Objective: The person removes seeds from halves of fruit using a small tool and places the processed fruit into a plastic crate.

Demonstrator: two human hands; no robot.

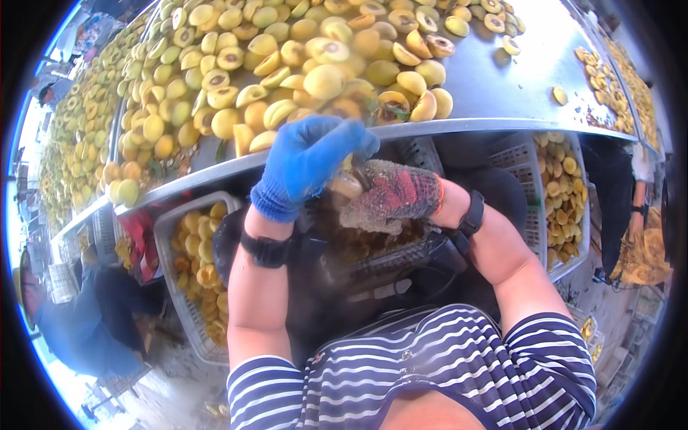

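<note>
Worktop [527,89], one, metal, far side of me; its near edge bare of any high lip that I can see.
Heap of halved yellow fruit [287,54], piled on its left and middle. Hazard: halves at the near edge spilling, should my sleeve or glove nudge them.
Crates, two, filled: left crate [175,290], right crate [582,188]. Hazard: overflow, if loaded higher.
Left hand [308,161], blue glove: fingers bunched together, curled; what they pinch is hidden.
Right hand [393,193], grimy red-and-grey glove: fingers beside the piece; I cannot tell whether they close on it.
Fruit piece [346,185], one, blurred, between my gloves, near side of the edge. Hazard: slipping downward, from wet, coated gloves.
</note>
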